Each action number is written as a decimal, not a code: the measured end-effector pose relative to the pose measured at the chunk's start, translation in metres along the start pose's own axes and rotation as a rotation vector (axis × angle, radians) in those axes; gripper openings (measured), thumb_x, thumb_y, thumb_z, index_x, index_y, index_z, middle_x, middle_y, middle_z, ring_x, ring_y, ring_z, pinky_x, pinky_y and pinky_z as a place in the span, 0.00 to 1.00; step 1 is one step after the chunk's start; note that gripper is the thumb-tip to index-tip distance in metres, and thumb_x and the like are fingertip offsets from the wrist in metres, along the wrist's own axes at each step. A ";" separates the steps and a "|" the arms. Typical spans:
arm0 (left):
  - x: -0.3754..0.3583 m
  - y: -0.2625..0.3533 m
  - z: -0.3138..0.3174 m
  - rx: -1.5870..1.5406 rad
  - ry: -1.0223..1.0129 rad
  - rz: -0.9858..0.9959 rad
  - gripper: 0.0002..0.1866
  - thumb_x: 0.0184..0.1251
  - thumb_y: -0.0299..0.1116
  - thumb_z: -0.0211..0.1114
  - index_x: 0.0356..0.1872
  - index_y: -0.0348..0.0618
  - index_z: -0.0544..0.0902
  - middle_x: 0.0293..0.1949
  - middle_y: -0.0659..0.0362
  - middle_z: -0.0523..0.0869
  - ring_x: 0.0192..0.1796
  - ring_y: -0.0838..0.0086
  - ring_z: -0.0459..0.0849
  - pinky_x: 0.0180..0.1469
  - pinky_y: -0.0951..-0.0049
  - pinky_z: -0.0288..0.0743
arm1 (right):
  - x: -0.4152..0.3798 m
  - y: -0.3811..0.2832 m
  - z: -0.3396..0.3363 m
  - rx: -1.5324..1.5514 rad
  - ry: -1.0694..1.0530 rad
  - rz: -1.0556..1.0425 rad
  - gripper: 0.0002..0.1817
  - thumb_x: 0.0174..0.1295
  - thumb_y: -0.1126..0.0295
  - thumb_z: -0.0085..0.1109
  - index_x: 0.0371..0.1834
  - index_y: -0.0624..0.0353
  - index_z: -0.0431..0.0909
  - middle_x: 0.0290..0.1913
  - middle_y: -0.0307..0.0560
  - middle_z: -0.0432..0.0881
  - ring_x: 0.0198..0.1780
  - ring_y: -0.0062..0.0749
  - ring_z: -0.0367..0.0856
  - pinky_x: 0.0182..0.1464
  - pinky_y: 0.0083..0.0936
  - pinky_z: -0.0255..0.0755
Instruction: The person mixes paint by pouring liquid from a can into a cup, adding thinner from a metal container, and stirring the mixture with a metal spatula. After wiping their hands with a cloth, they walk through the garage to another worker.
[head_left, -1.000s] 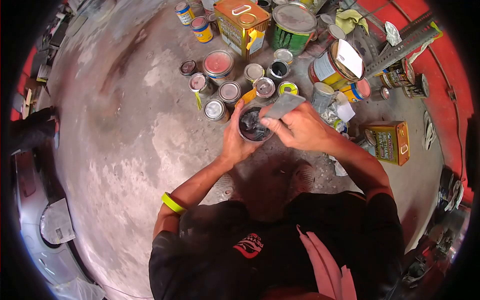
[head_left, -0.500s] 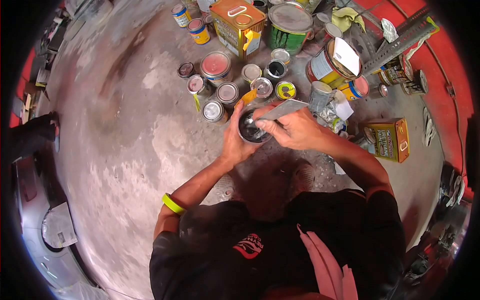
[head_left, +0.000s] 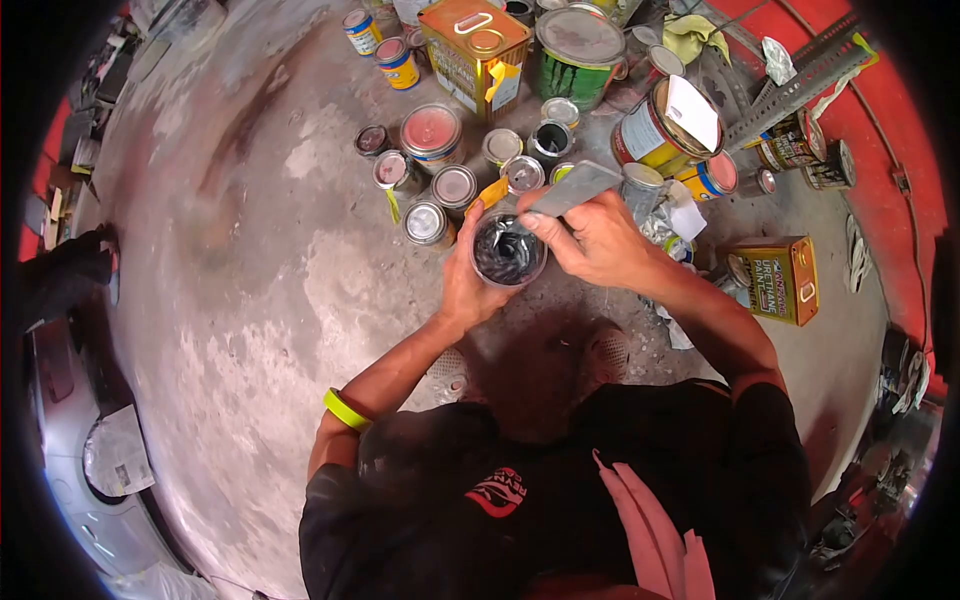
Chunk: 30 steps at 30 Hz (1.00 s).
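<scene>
An open tin (head_left: 508, 252) of dark grey, glossy paint was held off the concrete floor (head_left: 250, 300) by the left hand (head_left: 470, 280), its grip closed around the tin's side, with the thumb reaching up toward the rim. A flat grey scraper (head_left: 573, 189) was pinched in the closed grip of the right hand (head_left: 600, 245), just beside the tin's right rim; the blade was angled upward and away from the paint, above the rim rather than in it. A yellow wristband (head_left: 345, 408) was worn on the left forearm, well below the tin. Just beyond the tin, a cluster of small lidded cans (head_left: 455, 185) was seen standing on the floor. Farther beyond the tin, a square yellow canister (head_left: 475, 45) and a large green can (head_left: 582, 50) were set side by side.
</scene>
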<state>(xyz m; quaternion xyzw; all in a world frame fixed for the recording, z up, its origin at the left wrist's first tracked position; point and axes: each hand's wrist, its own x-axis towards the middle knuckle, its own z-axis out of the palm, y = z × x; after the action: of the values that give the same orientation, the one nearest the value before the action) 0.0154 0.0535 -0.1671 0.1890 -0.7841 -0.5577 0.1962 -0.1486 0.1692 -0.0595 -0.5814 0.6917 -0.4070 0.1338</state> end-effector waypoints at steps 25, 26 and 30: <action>0.004 -0.001 0.002 0.002 0.076 0.085 0.59 0.43 0.34 0.85 0.76 0.38 0.55 0.59 0.47 0.82 0.59 0.58 0.84 0.60 0.63 0.77 | 0.001 0.000 -0.003 -0.013 -0.044 -0.013 0.15 0.70 0.58 0.58 0.46 0.59 0.85 0.39 0.56 0.86 0.41 0.53 0.85 0.42 0.40 0.77; 0.005 0.001 0.002 0.040 0.081 0.104 0.59 0.43 0.34 0.84 0.75 0.38 0.55 0.59 0.47 0.82 0.59 0.59 0.84 0.60 0.63 0.77 | 0.003 0.000 -0.002 -0.042 -0.005 -0.030 0.15 0.70 0.59 0.59 0.47 0.59 0.85 0.39 0.56 0.86 0.41 0.53 0.85 0.42 0.40 0.77; 0.004 0.007 0.000 0.029 0.050 0.060 0.58 0.43 0.34 0.85 0.75 0.38 0.55 0.60 0.48 0.81 0.59 0.59 0.83 0.61 0.63 0.77 | -0.004 -0.004 0.005 0.041 -0.040 -0.105 0.14 0.69 0.60 0.60 0.45 0.58 0.85 0.37 0.56 0.85 0.38 0.53 0.85 0.40 0.41 0.77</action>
<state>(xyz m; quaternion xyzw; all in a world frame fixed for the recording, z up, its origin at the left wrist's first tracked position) 0.0115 0.0529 -0.1602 0.1822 -0.7922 -0.5353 0.2294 -0.1417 0.1705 -0.0610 -0.6218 0.6491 -0.4159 0.1381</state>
